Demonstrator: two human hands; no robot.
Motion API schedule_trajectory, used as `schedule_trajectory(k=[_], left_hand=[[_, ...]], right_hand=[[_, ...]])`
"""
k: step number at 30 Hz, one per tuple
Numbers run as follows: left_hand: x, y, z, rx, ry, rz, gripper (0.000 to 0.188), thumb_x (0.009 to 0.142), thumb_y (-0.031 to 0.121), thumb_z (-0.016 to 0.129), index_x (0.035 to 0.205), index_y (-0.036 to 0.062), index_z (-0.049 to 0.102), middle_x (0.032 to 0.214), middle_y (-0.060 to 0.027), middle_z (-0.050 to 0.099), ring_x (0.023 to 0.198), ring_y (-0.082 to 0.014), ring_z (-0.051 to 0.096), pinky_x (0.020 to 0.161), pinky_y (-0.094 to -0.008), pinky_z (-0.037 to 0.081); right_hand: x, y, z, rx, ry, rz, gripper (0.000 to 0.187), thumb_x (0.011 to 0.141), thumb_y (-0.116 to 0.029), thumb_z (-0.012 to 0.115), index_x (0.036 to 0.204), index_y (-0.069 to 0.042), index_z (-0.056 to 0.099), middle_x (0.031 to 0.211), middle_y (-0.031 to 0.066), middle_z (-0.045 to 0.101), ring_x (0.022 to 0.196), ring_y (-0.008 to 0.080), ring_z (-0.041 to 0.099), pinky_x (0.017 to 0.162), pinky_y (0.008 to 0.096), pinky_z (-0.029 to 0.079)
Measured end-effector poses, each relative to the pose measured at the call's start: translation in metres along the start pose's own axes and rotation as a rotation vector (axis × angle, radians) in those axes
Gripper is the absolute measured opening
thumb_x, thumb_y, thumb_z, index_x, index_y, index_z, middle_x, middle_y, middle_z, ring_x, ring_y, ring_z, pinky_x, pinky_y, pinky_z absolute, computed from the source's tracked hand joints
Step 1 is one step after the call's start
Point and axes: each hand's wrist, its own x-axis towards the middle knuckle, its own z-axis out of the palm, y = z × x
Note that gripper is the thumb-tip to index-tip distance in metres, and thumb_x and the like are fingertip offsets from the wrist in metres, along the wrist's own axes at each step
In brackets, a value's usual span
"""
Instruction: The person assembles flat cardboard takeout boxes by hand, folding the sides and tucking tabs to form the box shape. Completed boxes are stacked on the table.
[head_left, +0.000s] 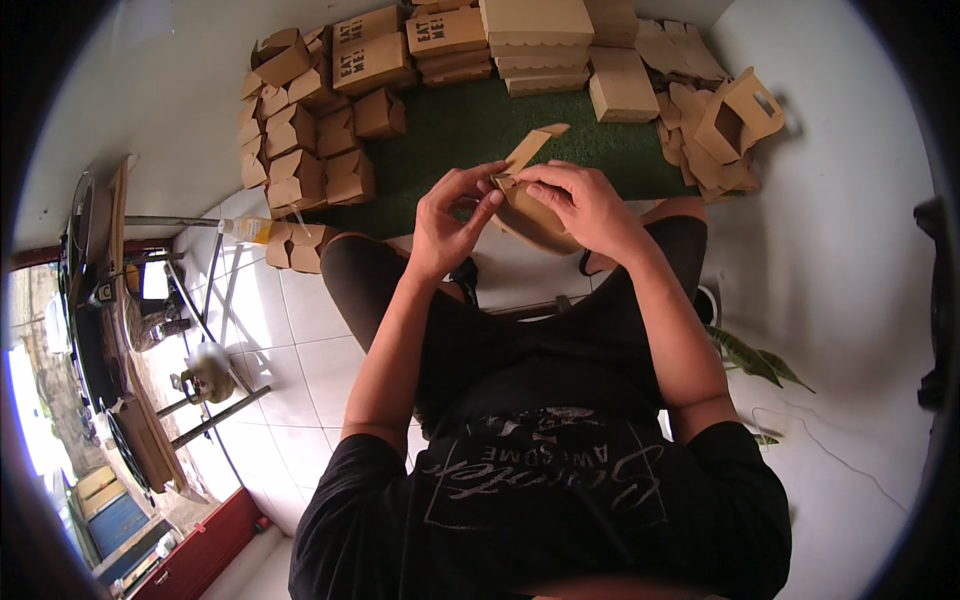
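Observation:
Between my hands, above my lap, is a partly folded brown cardboard box (537, 218), with one long flap sticking up and away from me. My left hand (452, 215) pinches its left edge between thumb and fingers. From the other side, my right hand (582, 204) grips the same upper edge, its fingertips close to those of the left. Just where the fingers meet the folds is partly hidden. Beyond the hands lies a green mat-like surface (440, 140).
Small folded boxes (293, 180) are stacked at the far left. Larger printed boxes (372, 62) and plain boxes (540, 50) stand at the back. Flat cardboard pieces (685, 130) and an open handled box (738, 115) lie at the far right. A bottle (245, 230) stands left.

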Motion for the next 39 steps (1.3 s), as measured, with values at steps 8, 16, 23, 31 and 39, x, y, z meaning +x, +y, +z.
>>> schedule_trajectory(k=[8, 16, 23, 31, 39], left_hand=[[-0.007, 0.007, -0.004, 0.13, 0.071, 0.064, 0.04, 0.103, 0.013, 0.089, 0.143, 0.013, 0.084, 0.119, -0.0038, 0.068, 0.104, -0.0146, 0.071, 0.094, -0.0326, 0.064], [-0.006, -0.005, -0.002, 0.108, 0.104, 0.118, 0.027, 0.098, 0.01, 0.092, 0.125, 0.013, 0.092, 0.112, -0.0063, 0.078, 0.103, -0.0181, 0.077, 0.093, -0.0347, 0.065], [-0.007, -0.001, 0.001, 0.125, 0.11, 0.126, 0.02, 0.098, 0.007, 0.092, 0.117, 0.0091, 0.092, 0.11, -0.0067, 0.081, 0.103, -0.0193, 0.079, 0.092, -0.0349, 0.065], [-0.01, 0.015, -0.005, 0.215, 0.003, 0.052, 0.016, 0.103, 0.007, 0.086, 0.118, 0.0026, 0.082, 0.111, -0.0085, 0.077, 0.104, -0.0239, 0.078, 0.09, -0.0385, 0.064], [-0.014, 0.017, -0.002, 0.121, -0.054, 0.051, 0.016, 0.102, 0.007, 0.086, 0.117, 0.003, 0.082, 0.115, -0.0109, 0.073, 0.109, -0.0261, 0.076, 0.097, -0.0404, 0.062]], right_hand=[[0.008, -0.002, -0.007, 0.126, -0.017, 0.146, 0.029, 0.107, -0.017, 0.085, 0.124, 0.006, 0.078, 0.111, 0.0104, 0.088, 0.104, 0.0218, 0.084, 0.093, 0.0358, 0.063], [0.009, 0.006, -0.007, 0.138, -0.015, 0.209, 0.026, 0.107, -0.024, 0.087, 0.121, -0.002, 0.085, 0.102, 0.0103, 0.088, 0.094, 0.0141, 0.082, 0.082, 0.0341, 0.061], [0.008, 0.005, -0.005, 0.045, 0.024, 0.228, 0.026, 0.105, -0.027, 0.089, 0.116, -0.004, 0.087, 0.09, 0.0089, 0.085, 0.081, 0.0133, 0.077, 0.077, 0.0339, 0.06], [0.003, -0.009, -0.018, 0.176, -0.132, 0.147, 0.028, 0.107, -0.026, 0.087, 0.125, -0.004, 0.085, 0.101, 0.0081, 0.085, 0.091, 0.0128, 0.076, 0.083, 0.0341, 0.061], [-0.001, -0.007, -0.025, 0.153, -0.145, 0.263, 0.028, 0.102, -0.02, 0.092, 0.121, -0.002, 0.08, 0.102, 0.0081, 0.085, 0.096, 0.0139, 0.079, 0.086, 0.0325, 0.061]])
